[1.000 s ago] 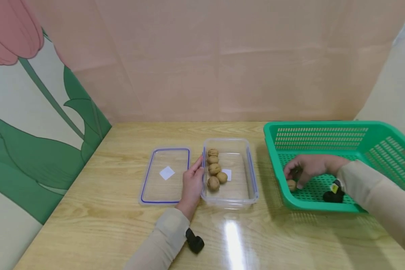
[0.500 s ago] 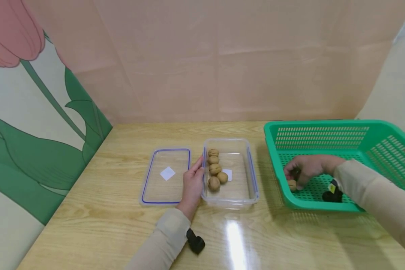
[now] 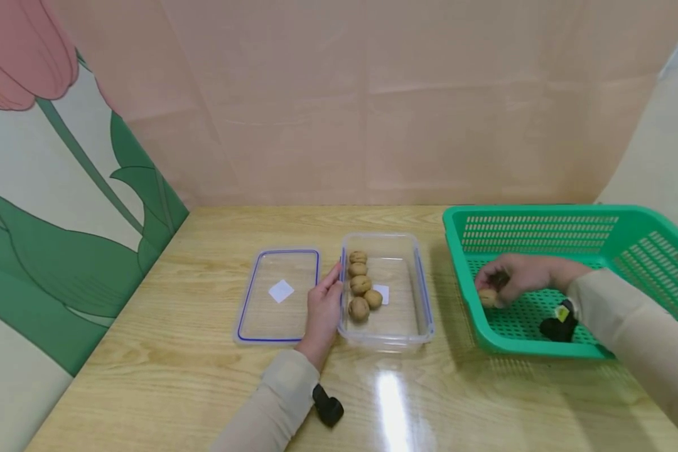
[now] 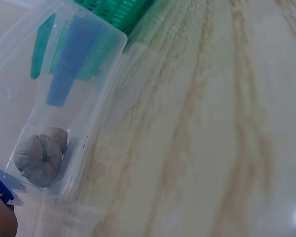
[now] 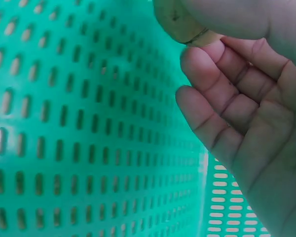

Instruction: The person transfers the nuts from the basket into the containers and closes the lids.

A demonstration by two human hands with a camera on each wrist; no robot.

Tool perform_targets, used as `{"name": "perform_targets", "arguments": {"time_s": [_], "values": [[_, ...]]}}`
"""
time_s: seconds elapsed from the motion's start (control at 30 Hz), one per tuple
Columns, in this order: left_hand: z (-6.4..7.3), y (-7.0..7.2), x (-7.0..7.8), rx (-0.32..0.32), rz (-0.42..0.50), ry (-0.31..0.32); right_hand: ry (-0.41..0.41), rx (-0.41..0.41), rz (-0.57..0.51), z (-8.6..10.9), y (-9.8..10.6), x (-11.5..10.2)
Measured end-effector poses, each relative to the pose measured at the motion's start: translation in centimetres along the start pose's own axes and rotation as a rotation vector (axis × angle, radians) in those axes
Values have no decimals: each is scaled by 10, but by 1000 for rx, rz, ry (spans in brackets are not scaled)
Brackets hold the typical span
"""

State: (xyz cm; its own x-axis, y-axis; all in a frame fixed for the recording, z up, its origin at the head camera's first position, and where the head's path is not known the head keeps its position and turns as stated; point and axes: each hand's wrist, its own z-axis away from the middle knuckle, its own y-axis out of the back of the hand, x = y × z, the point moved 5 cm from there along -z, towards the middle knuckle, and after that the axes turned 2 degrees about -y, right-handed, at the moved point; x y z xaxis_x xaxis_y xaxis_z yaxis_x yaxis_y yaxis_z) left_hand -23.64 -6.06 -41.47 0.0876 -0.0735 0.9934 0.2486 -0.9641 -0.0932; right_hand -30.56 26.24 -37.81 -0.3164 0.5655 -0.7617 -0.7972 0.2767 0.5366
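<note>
While the right hand reaches into the green basket, its fingertips pinch a walnut near the basket's left wall, at about 9 o'clock from the palm; the right wrist view shows the nut caught between thumb and curled fingers, with the slotted green mesh close behind it. A beige sleeve runs back from that hand toward 4 o'clock, and a small black device sits at the wrist.

The left hand lies with straight fingers pressed against the left wall of the clear container, between it and the blue-rimmed lid lying flat at the hand's 9 o'clock. Five walnuts sit in the container, four in a row along its left wall and one just beside the row at 3 o'clock. In the left wrist view two of them show through the clear wall.

All of this rests on a wooden table, the basket well apart from the container at 3 o'clock.
</note>
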Motion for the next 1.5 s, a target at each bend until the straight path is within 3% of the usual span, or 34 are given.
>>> {"name": "perform_targets", "arguments": {"time_s": [0.17, 0.43, 0.7, 0.83, 1.07, 1.5], "values": [[-1, 0, -2, -6, 8, 12, 54, 88, 17, 5, 10, -4], [-1, 0, -2, -4, 2, -1, 55, 238, -19, 12, 21, -13], [-1, -1, -4, -12, 20, 2, 152, 360, -84, 21, 28, -28], [-1, -1, -4, -16, 26, 7, 189, 466, -76, 25, 31, -38], [0, 0, -1, -1, -2, 0, 38, 637, -152, 26, 32, -45], [0, 0, -1, 2, 5, 7, -100, 741, -283, 20, 34, -58]]}}
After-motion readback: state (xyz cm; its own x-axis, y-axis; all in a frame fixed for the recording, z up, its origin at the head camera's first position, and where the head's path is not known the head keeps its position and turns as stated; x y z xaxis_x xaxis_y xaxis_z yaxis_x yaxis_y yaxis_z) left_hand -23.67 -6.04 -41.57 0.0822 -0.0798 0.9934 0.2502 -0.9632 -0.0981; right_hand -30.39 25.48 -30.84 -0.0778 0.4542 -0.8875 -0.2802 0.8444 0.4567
